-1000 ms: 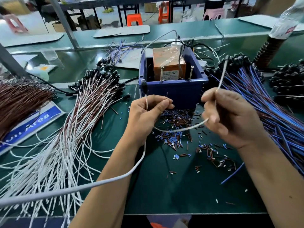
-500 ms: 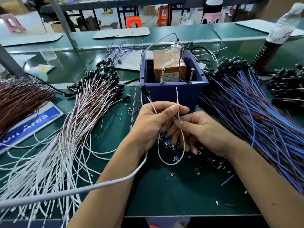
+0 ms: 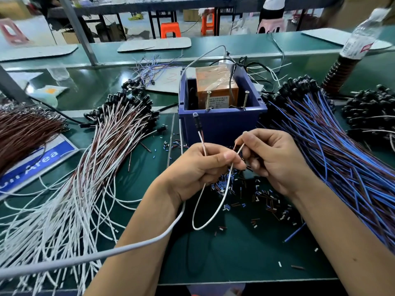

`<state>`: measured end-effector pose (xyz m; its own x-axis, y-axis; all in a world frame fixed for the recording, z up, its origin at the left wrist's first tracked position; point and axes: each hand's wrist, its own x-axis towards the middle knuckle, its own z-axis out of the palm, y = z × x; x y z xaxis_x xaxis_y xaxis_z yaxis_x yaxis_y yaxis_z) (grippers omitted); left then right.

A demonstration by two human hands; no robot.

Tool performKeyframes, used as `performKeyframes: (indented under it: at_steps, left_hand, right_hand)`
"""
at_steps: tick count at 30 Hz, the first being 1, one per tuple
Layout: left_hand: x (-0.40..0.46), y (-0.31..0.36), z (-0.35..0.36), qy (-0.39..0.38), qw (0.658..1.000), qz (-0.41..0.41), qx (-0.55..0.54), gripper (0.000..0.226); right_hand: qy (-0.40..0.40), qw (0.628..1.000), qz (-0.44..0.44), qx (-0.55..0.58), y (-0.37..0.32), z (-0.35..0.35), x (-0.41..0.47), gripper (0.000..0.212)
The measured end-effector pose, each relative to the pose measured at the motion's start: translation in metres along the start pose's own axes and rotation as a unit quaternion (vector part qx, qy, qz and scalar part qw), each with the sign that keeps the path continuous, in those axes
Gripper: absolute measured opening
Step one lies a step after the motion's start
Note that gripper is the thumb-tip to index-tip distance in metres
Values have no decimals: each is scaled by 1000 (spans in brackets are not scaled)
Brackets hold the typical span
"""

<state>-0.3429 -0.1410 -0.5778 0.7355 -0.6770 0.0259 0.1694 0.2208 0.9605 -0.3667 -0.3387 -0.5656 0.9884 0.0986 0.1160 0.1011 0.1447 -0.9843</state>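
White wire (image 3: pixel 222 201) loops toward six o'clock, my left hand (image 3: pixel 201 167) gripping one end, my right hand (image 3: pixel 275 159) pinching the other. Next, I think, tips meet the screws (image 3: pixel 208 101) at twelve.

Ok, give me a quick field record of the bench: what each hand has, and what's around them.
left hand: grips the white lead below its black tip
right hand: pinches the lead's other end
lead: hangs in a loop between the hands
ahead: blue bin holding an orange box
left side: white-and-brown wire pile
right side: blue-and-brown wire pile
mat: scattered insulation offcuts
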Motion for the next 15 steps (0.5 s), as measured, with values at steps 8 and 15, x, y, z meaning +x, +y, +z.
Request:
performKeyframes:
  at_steps: [8, 15]
  left_hand:
    - [3, 2, 7, 91, 990, 103, -23, 23]
    - [8, -3, 14, 228, 958, 175, 6, 28]
  right_hand:
    - [66, 997, 20, 30, 3, -9, 6, 36]
    - [-74, 997, -4, -8, 11, 12, 0, 17]
